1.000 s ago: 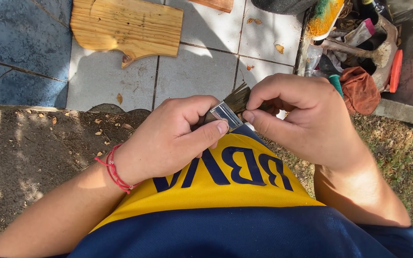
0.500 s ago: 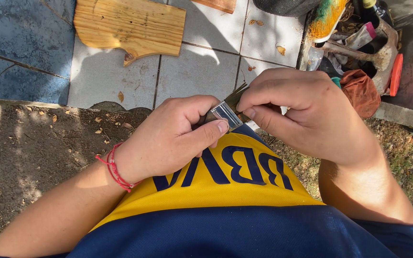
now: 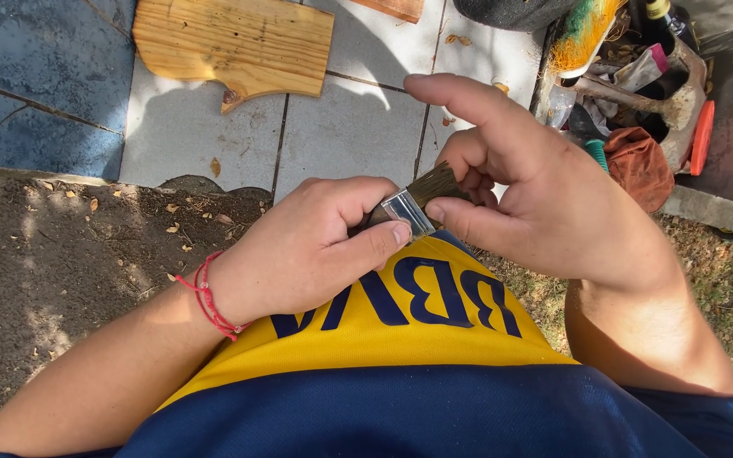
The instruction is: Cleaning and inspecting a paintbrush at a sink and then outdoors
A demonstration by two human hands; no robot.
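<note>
A small paintbrush (image 3: 417,201) with a metal ferrule and dark bristles is held in front of my yellow and blue shirt. My left hand (image 3: 307,250), with a red cord on its wrist, is wrapped around the brush handle, thumb on the ferrule. My right hand (image 3: 536,191) pinches the bristles between thumb and middle fingers, while its index finger is lifted and stretched out to the left. The handle itself is hidden inside my left fist.
A cut wooden board (image 3: 235,42) lies on the grey floor tiles (image 3: 345,127) ahead. Bare soil (image 3: 61,254) is at the left. At the right a concrete ledge (image 3: 723,161) holds a heap of tools, a rag (image 3: 638,165) and a coloured brush.
My right hand has loosened from a closed grip over the brush: the index finger has lifted and straightened, baring the bristles. My left hand keeps hold of the brush.
</note>
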